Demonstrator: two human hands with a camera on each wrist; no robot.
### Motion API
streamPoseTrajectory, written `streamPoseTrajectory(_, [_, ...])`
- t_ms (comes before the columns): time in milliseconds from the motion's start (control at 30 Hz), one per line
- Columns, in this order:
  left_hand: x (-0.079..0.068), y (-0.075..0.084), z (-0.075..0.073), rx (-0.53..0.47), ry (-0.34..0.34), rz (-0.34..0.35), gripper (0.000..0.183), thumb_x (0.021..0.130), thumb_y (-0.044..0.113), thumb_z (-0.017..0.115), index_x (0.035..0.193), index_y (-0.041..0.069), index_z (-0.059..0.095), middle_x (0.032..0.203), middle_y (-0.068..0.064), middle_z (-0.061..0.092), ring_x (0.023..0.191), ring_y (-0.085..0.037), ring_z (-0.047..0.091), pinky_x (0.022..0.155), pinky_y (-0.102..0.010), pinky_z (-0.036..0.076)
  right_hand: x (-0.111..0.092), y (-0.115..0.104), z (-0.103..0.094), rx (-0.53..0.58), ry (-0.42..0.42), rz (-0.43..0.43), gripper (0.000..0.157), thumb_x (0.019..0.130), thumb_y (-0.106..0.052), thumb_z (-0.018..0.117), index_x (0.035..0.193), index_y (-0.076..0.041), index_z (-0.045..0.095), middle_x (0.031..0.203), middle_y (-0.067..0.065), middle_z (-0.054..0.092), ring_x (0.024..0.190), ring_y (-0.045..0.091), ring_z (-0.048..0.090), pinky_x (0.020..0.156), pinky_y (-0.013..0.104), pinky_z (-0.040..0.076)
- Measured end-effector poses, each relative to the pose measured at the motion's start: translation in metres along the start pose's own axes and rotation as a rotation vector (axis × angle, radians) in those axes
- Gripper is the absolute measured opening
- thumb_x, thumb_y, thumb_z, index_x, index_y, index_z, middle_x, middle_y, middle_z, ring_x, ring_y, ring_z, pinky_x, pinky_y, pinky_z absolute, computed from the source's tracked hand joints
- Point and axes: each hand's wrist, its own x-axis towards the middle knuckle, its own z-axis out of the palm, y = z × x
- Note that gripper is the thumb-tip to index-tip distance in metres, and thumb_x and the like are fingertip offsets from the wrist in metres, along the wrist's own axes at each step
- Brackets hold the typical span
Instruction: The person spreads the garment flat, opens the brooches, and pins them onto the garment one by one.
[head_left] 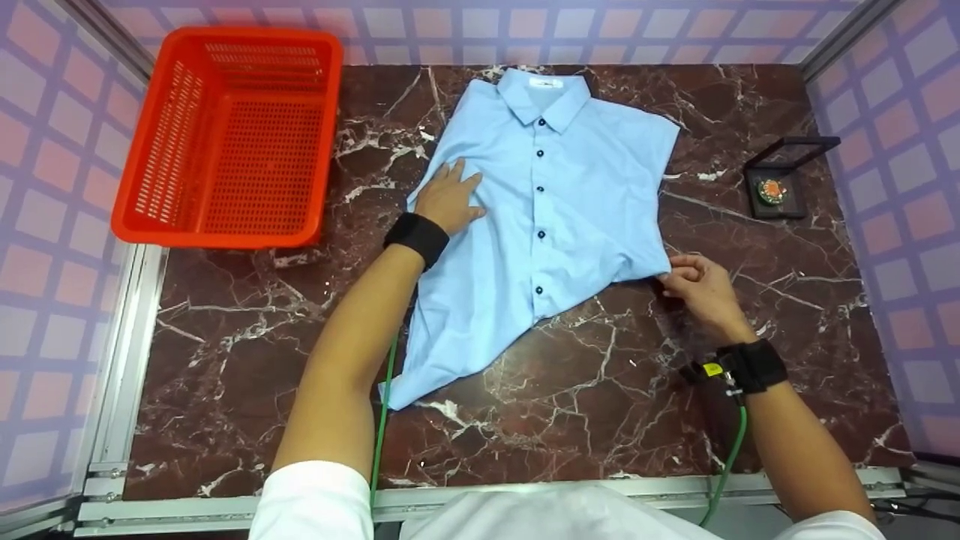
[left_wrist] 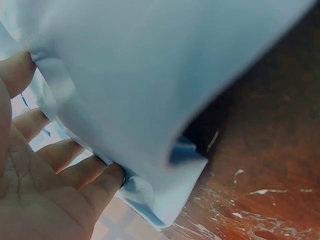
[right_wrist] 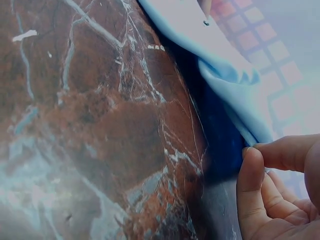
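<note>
A light blue button-up shirt [head_left: 487, 247] lies front up, collar away from me, its lower edge running slantwise down to a point at the near left. My left hand [head_left: 450, 199] rests on the left part of its front with fingers spread. Seen from the left wrist, the fingers [left_wrist: 60, 155] are fairly straight against the cloth. Between thumb and forefinger, my right hand [head_left: 697, 289] pinches the shirt's lower right corner. The right wrist view shows this pinch [right_wrist: 255, 150] close up, with the cloth near it raised off the tabletop.
An orange-red plastic basket [head_left: 326, 150] stands at the back left. Toward the back right sits a small black open case [head_left: 776, 206] with a round green-and-orange piece in it. Dark red marbled tabletop [head_left: 570, 405] surrounds the shirt. A green cable [head_left: 386, 405] crosses the shirt's near left tip.
</note>
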Motion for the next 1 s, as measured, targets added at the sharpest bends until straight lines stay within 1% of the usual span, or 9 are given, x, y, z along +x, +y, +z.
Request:
streamPoseTrajectory(133, [0.001,0.0,0.001,-0.002,-0.004,-0.001,0.07,0.099,0.043,0.062,0.158,0.015,0.035,0.166,-0.018,0.016,0.152,-0.04,0.011,0.121,-0.046,0.019,-0.004,-0.001,-0.002,-0.033,0.009,-0.005,0.036,0.092,0.003,0.068,0.121,0.008,0.049,0.082,-0.003,0.071,0.067,0.01,0.066,0.065,0.021,0.056])
streamPoseTrajectory(333, [0.002,0.001,0.0,0.0,-0.009,-0.002,0.07,0.099,0.043,0.061,0.158,0.016,0.034,0.166,-0.017,0.015,0.152,-0.04,0.011,0.121,-0.046,0.019,-0.006,-0.002,-0.01,-0.148,0.005,-0.01,0.045,0.093,-0.001,0.068,0.13,0.011,0.045,0.088,-0.002,0.073,0.07,0.01,0.067,0.07,0.024,0.057])
streamPoseTrajectory(533, [0.003,0.001,0.001,0.013,-0.006,0.0,0.071,0.099,0.045,0.061,0.158,0.016,0.034,0.166,-0.017,0.016,0.152,-0.039,0.012,0.121,-0.047,0.021,-0.005,-0.002,-0.017,-0.129,0.002,-0.016,0.046,0.093,0.002,0.068,0.131,0.011,0.043,0.088,-0.003,0.072,0.071,0.013,0.068,0.069,0.024,0.057])
streamPoseTrajectory(733, [0.004,0.0,0.002,0.02,-0.003,-0.004,0.072,0.098,0.045,0.061,0.158,0.016,0.034,0.166,-0.017,0.015,0.152,-0.04,0.012,0.121,-0.046,0.02,-0.008,-0.001,-0.014,-0.135,0.005,-0.014,0.047,0.094,-0.001,0.067,0.132,0.011,0.042,0.086,-0.006,0.071,0.069,0.011,0.068,0.069,0.023,0.057])
streamPoseTrajectory(767, [0.004,0.0,0.002,0.017,-0.004,-0.002,0.072,0.098,0.045,0.061,0.158,0.016,0.034,0.166,-0.018,0.015,0.152,-0.04,0.012,0.121,-0.045,0.019,-0.009,-0.001,-0.012,-0.113,0.013,-0.005,0.046,0.094,-0.001,0.067,0.131,0.01,0.042,0.085,-0.007,0.071,0.069,0.01,0.068,0.069,0.023,0.057])
streamPoseTrajectory(800, [0.003,0.0,0.002,0.015,-0.003,0.0,0.072,0.098,0.045,0.061,0.158,0.016,0.034,0.166,-0.018,0.015,0.152,-0.04,0.011,0.121,-0.045,0.019,-0.01,0.0,-0.01,-0.058,0.019,0.011,0.045,0.094,0.0,0.067,0.13,0.01,0.042,0.085,-0.006,0.071,0.069,0.011,0.068,0.069,0.023,0.057])
streamPoseTrajectory(867, [0.003,0.0,0.002,0.002,-0.003,0.001,0.072,0.098,0.044,0.062,0.158,0.016,0.034,0.166,-0.018,0.015,0.152,-0.04,0.011,0.122,-0.045,0.018,-0.012,-0.001,-0.005,0.106,0.034,0.056,0.046,0.093,0.003,0.067,0.13,0.008,0.04,0.085,-0.002,0.071,0.072,0.012,0.07,0.074,0.025,0.058])
streamPoseTrajectory(933, [0.002,0.0,0.001,-0.011,-0.003,-0.004,0.072,0.098,0.043,0.062,0.158,0.016,0.034,0.166,-0.018,0.015,0.152,-0.04,0.01,0.122,-0.046,0.018,-0.014,-0.002,0.0,0.29,0.043,0.111,0.053,0.093,0.007,0.065,0.136,0.008,0.034,0.092,0.002,0.067,0.077,0.014,0.07,0.081,0.027,0.058])
streamPoseTrajectory(1000, [0.001,-0.001,0.001,-0.018,-0.003,-0.011,0.072,0.098,0.043,0.063,0.158,0.016,0.034,0.166,-0.017,0.015,0.152,-0.039,0.01,0.122,-0.045,0.018,-0.017,-0.004,0.005,0.455,0.045,0.173,0.066,0.093,0.01,0.062,0.146,0.008,0.024,0.103,0.01,0.059,0.084,0.017,0.07,0.09,0.03,0.055])
